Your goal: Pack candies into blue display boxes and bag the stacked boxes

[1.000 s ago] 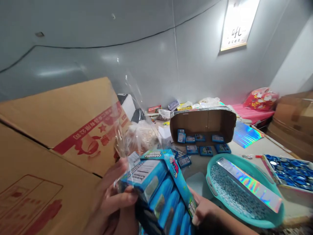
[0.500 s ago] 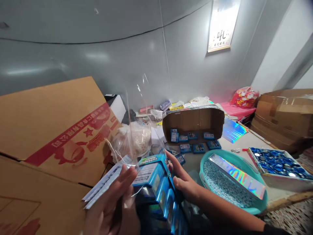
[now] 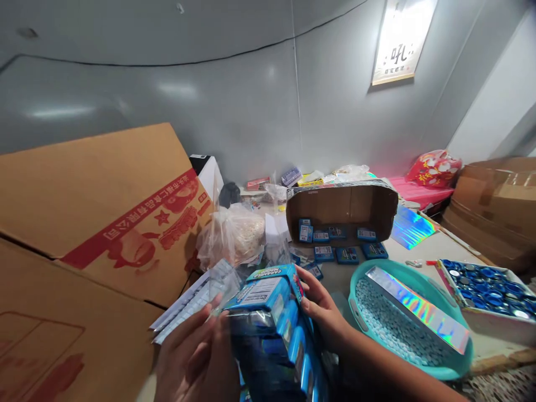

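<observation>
A stack of blue printed candy boxes [image 3: 268, 304] is held low in front of me, its top tilted and its lower part blurred. My right hand [image 3: 320, 296] grips the right side near the top, fingers behind and thumb in front. At the left edge of the stack is my left hand [image 3: 196, 357], its fingers curled in on a clear plastic bag [image 3: 228, 279] beside the boxes. The bag's film is thin, so its exact outline is hard to make out. Behind the left hand lie white printed sheets [image 3: 190, 298].
A large cardboard carton [image 3: 104, 223] rises on the left. Beyond the stack, an open brown box [image 3: 341, 204] has several small blue boxes in and before it. To the right are a turquoise basin [image 3: 467, 357] of pale blue pellets and a tray [image 3: 488, 321] of blue-and-silver pieces.
The clear bag, which stood tall above the stack, has come down. My left hand has moved slightly lower against the stack's left edge. The view has shifted a little left.
</observation>
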Motion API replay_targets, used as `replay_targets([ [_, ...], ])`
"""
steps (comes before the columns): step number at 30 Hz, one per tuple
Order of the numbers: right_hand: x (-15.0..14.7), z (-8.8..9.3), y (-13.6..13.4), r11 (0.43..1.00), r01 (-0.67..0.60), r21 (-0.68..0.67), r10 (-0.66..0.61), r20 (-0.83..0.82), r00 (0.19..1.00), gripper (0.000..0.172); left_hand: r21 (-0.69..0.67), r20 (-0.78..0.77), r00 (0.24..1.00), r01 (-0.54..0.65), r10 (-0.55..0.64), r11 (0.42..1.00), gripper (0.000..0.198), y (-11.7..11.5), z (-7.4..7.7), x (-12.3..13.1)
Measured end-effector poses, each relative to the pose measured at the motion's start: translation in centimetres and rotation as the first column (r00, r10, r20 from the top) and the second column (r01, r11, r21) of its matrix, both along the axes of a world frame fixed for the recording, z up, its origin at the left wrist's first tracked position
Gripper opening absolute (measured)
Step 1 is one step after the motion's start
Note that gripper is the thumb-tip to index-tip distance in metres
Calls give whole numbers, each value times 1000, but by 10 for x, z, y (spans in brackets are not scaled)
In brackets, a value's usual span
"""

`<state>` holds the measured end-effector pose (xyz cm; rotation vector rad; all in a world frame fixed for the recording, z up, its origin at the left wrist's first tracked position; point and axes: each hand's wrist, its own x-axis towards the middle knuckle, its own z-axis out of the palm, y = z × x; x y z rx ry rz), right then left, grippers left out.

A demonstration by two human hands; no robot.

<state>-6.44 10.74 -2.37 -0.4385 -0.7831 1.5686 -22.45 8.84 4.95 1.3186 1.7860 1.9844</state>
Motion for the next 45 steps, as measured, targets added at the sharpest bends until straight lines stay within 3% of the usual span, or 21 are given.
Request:
replay_targets([
  [2, 0, 0, 0, 1000, -5, -1, 5, 11, 1000, 61, -48, -56, 996, 65, -68, 997, 27, -1, -4, -9],
  [4, 0, -1, -1, 1000, -9, -1, 9, 20, 1000, 61, -70, 2, 996, 94, -94, 993, 30, 2, -8, -16],
  [8, -2, 0, -2, 1000, -12, 7, 12, 22, 1000, 62, -72, 214, 977, 3, 13, 997, 43, 13, -4, -15],
  [10, -4, 1, -3, 1000, -18, 18, 18, 19, 1000, 61, -97, 298, 952, 108, -74, 989, 42, 18, 2, -13],
  [13, -5, 1, -4, 999, -15, 31, 14, 25, 1000, 58, -175, 468, 859, 320, -207, 931, 46, 23, 8, -13],
  [15, -5, 0, -5, 999, -3, 34, 2, 38, 999, 56, -201, 515, 831, 357, -211, 912, 49, 24, 8, -14],
  [19, -4, -4, -7, 999, 13, 33, -16, 69, 997, 58, -142, 384, 895, 299, -226, 944, 37, 27, 3, -21],
  [24, -6, -7, -7, 1000, 22, 22, -23, 83, 996, 59, -168, 153, 948, 303, -279, 938, 34, 38, -4, -42],
  [29, -3, -11, -7, 999, 32, -25, -29, 101, 994, 60, -128, 61, 986, 161, -154, 979, 32, 37, -26, -59],
  [32, -1, -16, -8, 996, 66, -51, -61, 105, 993, 56, -170, 67, 992, 112, -102, 979, 31, 33, -36, -63],
  [34, -1, -20, -9, 994, 87, -65, -80, 106, 991, 54, -221, 103, 975, 216, -197, 951, 33, 32, -38, -65],
  [38, -2, -19, -9, 995, 62, -73, -54, 102, 993, 58, -298, 111, 862, 504, -494, 811, 40, 38, -35, -67],
  [42, -2, -13, -8, 995, 59, -75, -50, 113, 992, 58, -307, 39, 776, 608, -629, 732, 41, 45, -35, -70],
  [45, -1, -12, -8, 996, 70, -63, -62, 122, 991, 58, -326, -32, 754, 613, -656, 720, 33, 48, -35, -70],
])
